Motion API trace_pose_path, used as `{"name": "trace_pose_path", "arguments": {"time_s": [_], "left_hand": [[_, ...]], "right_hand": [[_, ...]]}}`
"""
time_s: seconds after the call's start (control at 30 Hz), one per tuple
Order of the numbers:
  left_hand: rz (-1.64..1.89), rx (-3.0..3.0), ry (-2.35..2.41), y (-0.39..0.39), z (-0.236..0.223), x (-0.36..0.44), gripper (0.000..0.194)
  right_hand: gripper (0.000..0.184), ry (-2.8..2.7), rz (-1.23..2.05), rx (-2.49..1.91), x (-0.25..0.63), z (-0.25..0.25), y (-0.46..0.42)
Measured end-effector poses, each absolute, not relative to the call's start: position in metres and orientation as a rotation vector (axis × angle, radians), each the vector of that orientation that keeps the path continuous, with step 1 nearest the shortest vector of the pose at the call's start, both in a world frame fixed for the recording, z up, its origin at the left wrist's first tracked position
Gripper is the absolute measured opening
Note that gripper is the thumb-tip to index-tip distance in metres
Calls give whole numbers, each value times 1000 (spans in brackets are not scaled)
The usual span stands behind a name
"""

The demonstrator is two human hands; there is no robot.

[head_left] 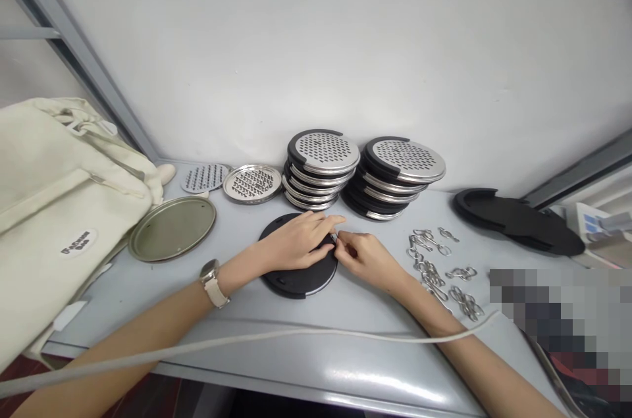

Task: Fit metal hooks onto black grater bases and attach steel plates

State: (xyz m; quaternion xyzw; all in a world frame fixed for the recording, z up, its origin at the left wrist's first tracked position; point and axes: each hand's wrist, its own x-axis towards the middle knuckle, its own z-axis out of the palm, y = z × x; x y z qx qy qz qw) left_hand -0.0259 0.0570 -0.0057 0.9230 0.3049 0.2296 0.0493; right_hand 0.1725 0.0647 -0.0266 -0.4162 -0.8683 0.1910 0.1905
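A black round disc with a thin silvery edge at its lower right lies flat on the table in front of me. My left hand spreads over the disc's top, with its thumb and forefinger reaching to the right edge and pressing it there. At that same edge my right hand is closed in a pinch. Between the two hands' fingertips glints a small metal piece, mostly covered. Several metal hooks with rings lie loose beside my right forearm.
Two stacks of round graters with black rims stand against the wall. Left of them lie loose grater plates and an olive round lid. A cream bag fills the left side. Black pieces lie right; a pale cord crosses in front.
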Motion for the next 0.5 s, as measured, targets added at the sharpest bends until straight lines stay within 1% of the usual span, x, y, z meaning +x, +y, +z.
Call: {"name": "trace_pose_path", "arguments": {"time_s": [0.2,0.5], "left_hand": [[722,2806,878,55,-4,-25,42],[733,2756,887,54,-5,-24,45]], "right_hand": [[25,-2464,465,-1180,173,-26,62],[26,-2469,486,-1171,174,-24,61]]}}
